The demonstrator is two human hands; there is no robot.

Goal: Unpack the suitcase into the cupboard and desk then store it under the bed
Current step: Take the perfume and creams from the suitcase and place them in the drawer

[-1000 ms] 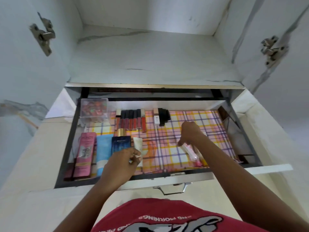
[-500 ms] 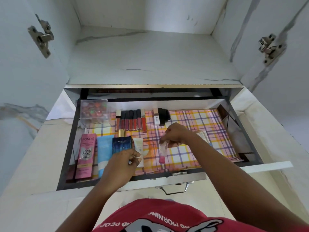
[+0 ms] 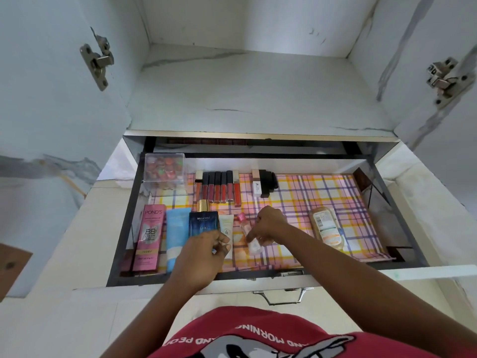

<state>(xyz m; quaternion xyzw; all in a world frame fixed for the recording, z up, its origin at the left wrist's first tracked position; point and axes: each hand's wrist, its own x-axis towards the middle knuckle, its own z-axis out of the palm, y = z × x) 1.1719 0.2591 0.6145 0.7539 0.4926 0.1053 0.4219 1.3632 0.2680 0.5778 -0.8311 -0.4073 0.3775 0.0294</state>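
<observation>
One view: head camera only.
Drawer: open white cupboard drawer (image 3: 423,270), lined with pink-and-yellow checked paper (image 3: 322,200).
Right hand (image 3: 268,224): fingers curled down, pinching small clear bottle with pink cap (image 3: 248,235), which lies just beside white-and-green tube (image 3: 227,229).
Left hand (image 3: 204,250): fingers loosely curled above drawer front; whether it holds anything cannot be told.
Row at left: pink carton (image 3: 149,236), light-blue tube (image 3: 176,235), dark-blue perfume box (image 3: 203,223).

Open drawer (image 3: 397,202) — plaid liner (image 3: 322,197) carrying 6 lip glosses (image 3: 216,188), boxes, tubes, bottles.
</observation>
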